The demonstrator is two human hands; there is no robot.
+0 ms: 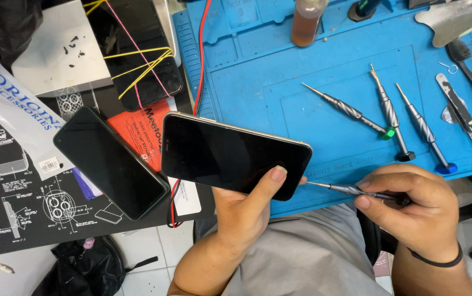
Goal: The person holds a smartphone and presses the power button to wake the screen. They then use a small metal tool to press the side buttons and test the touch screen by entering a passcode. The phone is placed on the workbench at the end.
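Head view first, and I see the left hand (247, 211) at lower centre of the frame, wrapped around a dark-screened smartphone (235, 155), thumb pressed on the glass near its lower end. That phone sits at mid-frame, lifted just off the near edge of the blue work mat (323, 104), tilted with its bottom edge pointing right. My right hand (411, 205), lower right, is closed on a thin precision screwdriver (351, 190), and the tip reaches right to the phone's bottom edge; I can't tell whether it sits in a screw.

As for progress, I judge it early: the screen lies flush in its frame, no gap showing, no loose screws that I can make out on the mat. So the opening work looks mostly ahead.

Three more screwdrivers (389, 118) lie on the mat at right, well apart from the hands, with tweezers (463, 112) further right and a small amber bottle (306, 22) at the top. Left on the tabletop, a second dark phone (110, 163) rests face up, and a third one bound with rubber bands (137, 52) lies at upper left.
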